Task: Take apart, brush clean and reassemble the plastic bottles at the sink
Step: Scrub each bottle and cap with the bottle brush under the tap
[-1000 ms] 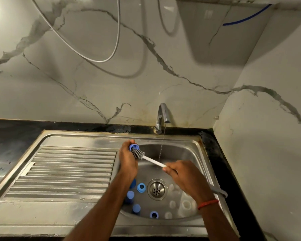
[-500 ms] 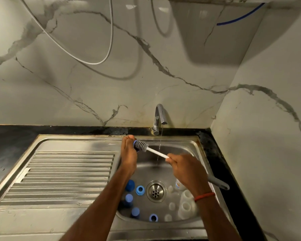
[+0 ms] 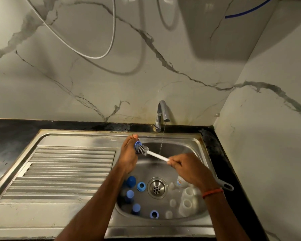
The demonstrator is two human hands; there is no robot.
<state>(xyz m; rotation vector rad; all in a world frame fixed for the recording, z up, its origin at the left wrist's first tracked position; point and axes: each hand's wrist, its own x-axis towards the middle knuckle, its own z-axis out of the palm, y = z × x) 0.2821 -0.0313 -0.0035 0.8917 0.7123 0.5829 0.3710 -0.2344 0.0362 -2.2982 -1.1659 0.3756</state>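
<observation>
Over the steel sink basin (image 3: pixel 195 150), my left hand (image 3: pixel 128 153) holds a small blue bottle ring (image 3: pixel 137 144) between its fingers. My right hand (image 3: pixel 188 169) grips the white handle of a bottle brush (image 3: pixel 143 150), whose grey bristle head pushes into the ring. On the basin floor lie several blue caps and rings (image 3: pixel 140 186) on the left. Clear bottle bodies and teats (image 3: pixel 187 193) sit on the right, partly hidden by my right forearm.
A thin stream of water falls from the chrome tap (image 3: pixel 161 113) just behind the brush. The ribbed steel drainboard (image 3: pixel 63 171) lies left of the basin. A grey handle (image 3: pixel 222 183) rests on the basin's right rim. Marble walls close the back and right.
Both hands shifted slightly toward the tap with the brush and the ring. The brush head now sits deeper in the ring.
</observation>
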